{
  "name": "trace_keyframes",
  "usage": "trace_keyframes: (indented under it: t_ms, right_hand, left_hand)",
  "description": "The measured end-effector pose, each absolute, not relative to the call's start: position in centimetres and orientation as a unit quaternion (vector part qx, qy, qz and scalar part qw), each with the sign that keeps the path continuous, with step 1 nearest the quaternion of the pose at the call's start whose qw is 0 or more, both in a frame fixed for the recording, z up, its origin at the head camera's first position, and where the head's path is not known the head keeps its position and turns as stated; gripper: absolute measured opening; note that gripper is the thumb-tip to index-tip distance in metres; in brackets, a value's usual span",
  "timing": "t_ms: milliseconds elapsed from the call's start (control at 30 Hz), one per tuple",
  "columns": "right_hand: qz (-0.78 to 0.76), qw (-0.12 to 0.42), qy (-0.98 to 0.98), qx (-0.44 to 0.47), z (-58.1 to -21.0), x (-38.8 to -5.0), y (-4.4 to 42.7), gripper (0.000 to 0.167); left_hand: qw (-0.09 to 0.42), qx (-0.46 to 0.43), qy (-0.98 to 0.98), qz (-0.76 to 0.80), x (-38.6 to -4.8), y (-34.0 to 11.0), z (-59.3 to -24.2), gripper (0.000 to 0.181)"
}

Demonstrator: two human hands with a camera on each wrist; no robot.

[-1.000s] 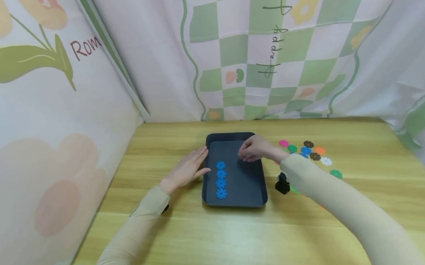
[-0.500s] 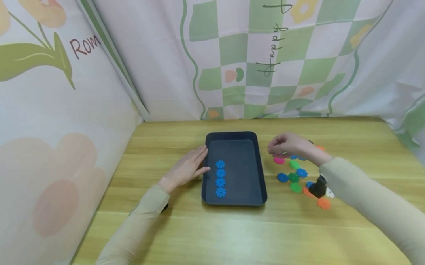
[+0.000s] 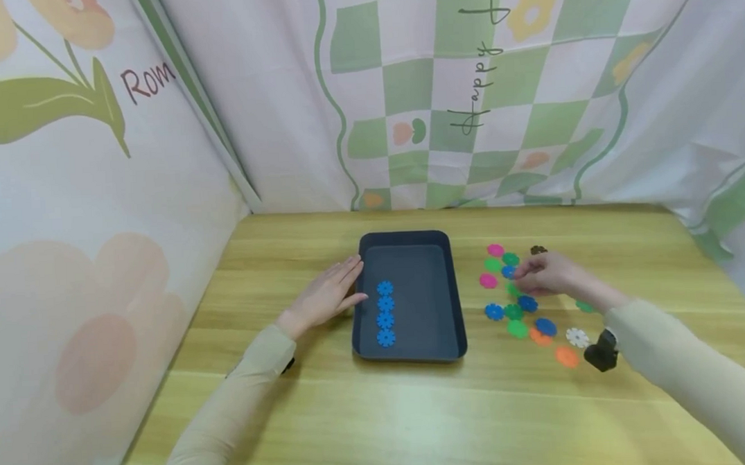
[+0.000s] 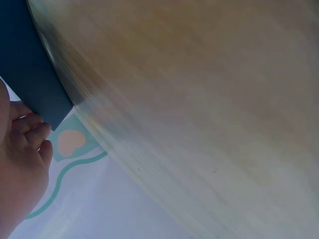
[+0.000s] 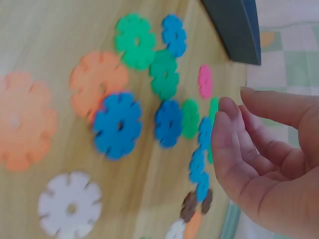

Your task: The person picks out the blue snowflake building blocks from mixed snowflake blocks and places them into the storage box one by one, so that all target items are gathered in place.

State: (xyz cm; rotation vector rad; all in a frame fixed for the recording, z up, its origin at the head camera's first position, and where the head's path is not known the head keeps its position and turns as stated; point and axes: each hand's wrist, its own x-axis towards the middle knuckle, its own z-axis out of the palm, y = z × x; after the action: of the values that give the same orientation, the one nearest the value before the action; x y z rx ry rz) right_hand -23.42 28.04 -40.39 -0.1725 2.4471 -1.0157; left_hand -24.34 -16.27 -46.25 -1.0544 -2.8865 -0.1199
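My left hand point(image 3: 325, 295) rests with straight fingers against the left wall of a dark grey tray point(image 3: 422, 306). Inside that tray, near its left side, a blue snowflake disc point(image 3: 385, 320) lies in a column of several alike. To the right, my right hand point(image 3: 552, 274) hovers over loose snowflake discs on the table. The right wrist view shows its fingers point(image 5: 224, 144) softly bent, thumb and index apart, with nothing between them. A blue disc point(image 3: 509, 271) lies by its fingertips in the head view. The hand hides part of the pile.
Loose discs on the wooden table point(image 3: 405, 418) include an orange disc point(image 3: 566, 356), a white disc point(image 3: 577, 337), a pink disc point(image 3: 488, 281) and a dark brown disc point(image 3: 538, 250). Some overlap. A patterned curtain point(image 3: 454, 90) hangs behind the table, and a printed cloth point(image 3: 118, 271) borders the left.
My right hand has moved right, from above the tray to the loose discs. The left hand and the column of blue discs have stayed in place.
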Motion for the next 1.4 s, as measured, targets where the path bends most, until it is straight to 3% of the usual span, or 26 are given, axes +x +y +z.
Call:
trace_keyframes:
  t_ms: [367,1067,1400]
  right_hand:
    - [-0.356,0.238,0.901,-0.065,-42.5,-22.7,31.2,0.038]
    - [-0.309,0.211,0.923,-0.091,-43.6,-21.6,30.3,0.036]
    - [-0.309,0.189,0.926,-0.108,-43.9,-21.6,30.9,0.028]
  left_hand:
    - [0.03,-0.342,-0.938,-0.048,-24.2,-16.3,-46.3,0.071]
    - [0.022,-0.338,-0.94,-0.036,-24.4,-16.3,-46.2,0.071]
    - [0.027,-0.341,-0.939,-0.034,-24.4,-16.3,-46.3,0.071]
